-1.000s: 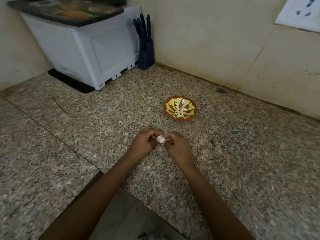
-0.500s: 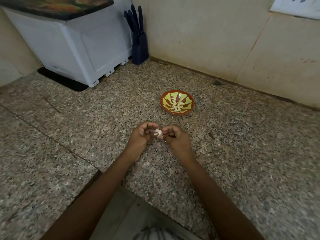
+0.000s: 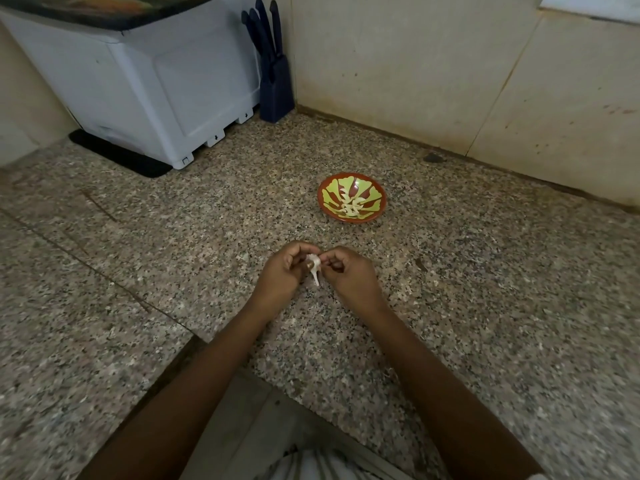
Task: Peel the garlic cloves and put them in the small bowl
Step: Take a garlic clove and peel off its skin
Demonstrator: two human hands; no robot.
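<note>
A pale garlic clove point(image 3: 314, 266) is pinched between the fingertips of my left hand point(image 3: 282, 273) and my right hand point(image 3: 348, 275), just above the granite counter. A strip of white skin hangs down from the clove. Beyond my hands stands the small bowl point(image 3: 351, 181), red-brown with a green leaf pattern, holding several peeled cloves point(image 3: 350, 206).
The speckled granite counter point(image 3: 485, 306) runs to a tiled wall at the back. A white appliance point(image 3: 145, 81) with a dark patterned top stands at the far left on a black mat. A dark blue knife block point(image 3: 273, 77) sits in the corner beside it.
A strip of skin now hangs below the clove, where before only the rounded clove showed between my fingers. The view has tilted down slightly; both hands stay together.
</note>
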